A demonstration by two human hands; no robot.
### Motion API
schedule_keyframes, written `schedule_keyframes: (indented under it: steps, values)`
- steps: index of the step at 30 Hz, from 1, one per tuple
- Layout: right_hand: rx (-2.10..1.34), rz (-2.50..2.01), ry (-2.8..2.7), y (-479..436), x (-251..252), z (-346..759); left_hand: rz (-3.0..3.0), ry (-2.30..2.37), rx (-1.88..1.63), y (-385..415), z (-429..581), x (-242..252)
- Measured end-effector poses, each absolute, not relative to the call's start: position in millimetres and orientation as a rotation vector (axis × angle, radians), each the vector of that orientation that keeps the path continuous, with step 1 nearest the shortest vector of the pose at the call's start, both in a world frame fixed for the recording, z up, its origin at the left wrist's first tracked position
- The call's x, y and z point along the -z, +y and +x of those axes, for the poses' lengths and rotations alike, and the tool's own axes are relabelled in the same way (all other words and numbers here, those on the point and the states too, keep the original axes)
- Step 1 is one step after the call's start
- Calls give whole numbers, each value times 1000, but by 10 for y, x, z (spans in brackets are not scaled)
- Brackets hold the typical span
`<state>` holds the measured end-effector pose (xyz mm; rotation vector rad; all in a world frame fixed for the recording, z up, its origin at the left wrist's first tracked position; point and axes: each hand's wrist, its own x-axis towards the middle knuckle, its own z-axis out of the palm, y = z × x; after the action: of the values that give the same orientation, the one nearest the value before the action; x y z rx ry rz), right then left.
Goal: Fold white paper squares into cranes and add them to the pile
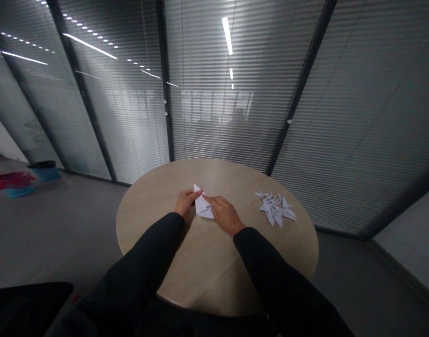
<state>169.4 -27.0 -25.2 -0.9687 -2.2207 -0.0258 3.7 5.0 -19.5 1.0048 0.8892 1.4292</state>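
A folded piece of white paper [202,206] lies on the round wooden table [214,262], between my two hands. It has a pointed tip at the top and a flap toward its lower right. My left hand [186,203] grips the paper's left edge, thumb on top. On the other side, my right hand [224,213] presses its fingers onto the paper's right part, hiding some of it. To the right on the table sits a loose pile of folded white paper shapes [276,207] with pointed ends.
Glass partitions with blinds [214,117] stand right behind the table. Two blue bins, one with a red liner [12,182] and one with a black liner [46,171], are on the floor at the left. A dark object [28,304] fills the lower left corner.
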Motion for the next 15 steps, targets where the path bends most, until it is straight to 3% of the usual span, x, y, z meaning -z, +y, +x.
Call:
schedule_keyframes:
  steps: [7, 15]
  values:
    - [-909, -927, -1566, -156, 322, 1672, 1143, 936, -1480, 23, 49, 145]
    - [-1197, -952, -1475, -146, 337, 1645, 1194, 861, -1409, -52, 123, 115]
